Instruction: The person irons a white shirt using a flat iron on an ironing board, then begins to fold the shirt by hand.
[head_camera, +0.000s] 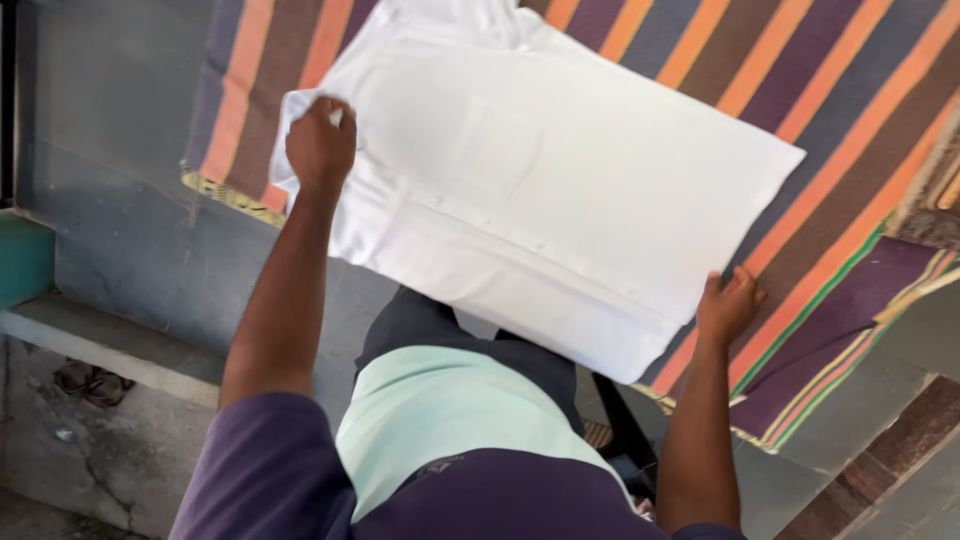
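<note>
Head view, the only camera, looking down. A white shirt (560, 190) lies flat, partly folded, on a striped cloth (800, 90) in purple, orange and brown that covers a table. The shirt's button placket faces up and runs as a line from near the left hand towards the right hand, so the long axis goes upper left to lower right, slanted across the picture.

Left hand (320, 145): closed in a fist on the shirt's upper-left corner, fabric bunched under the fingers. It holds that corner right at the cloth's edge.

Right hand (728, 305): at the shirt's lower-right end, fingers curled at the hem edge. It touches or pinches the fabric there; the fingertips are hidden under the edge, so I cannot tell how tight the pinch is.

Both hands sit at opposite ends of the long axis, the shirt stretched between them, its near edge overhanging the table front towards the person's body. The right hand is nearer the body, the left reaches further out. The bulk of the shirt lies away from both hands, up and to the right.

Rest: grey table front (150, 200), concrete step (110, 345) below left, sandals (90, 380) on the floor.
</note>
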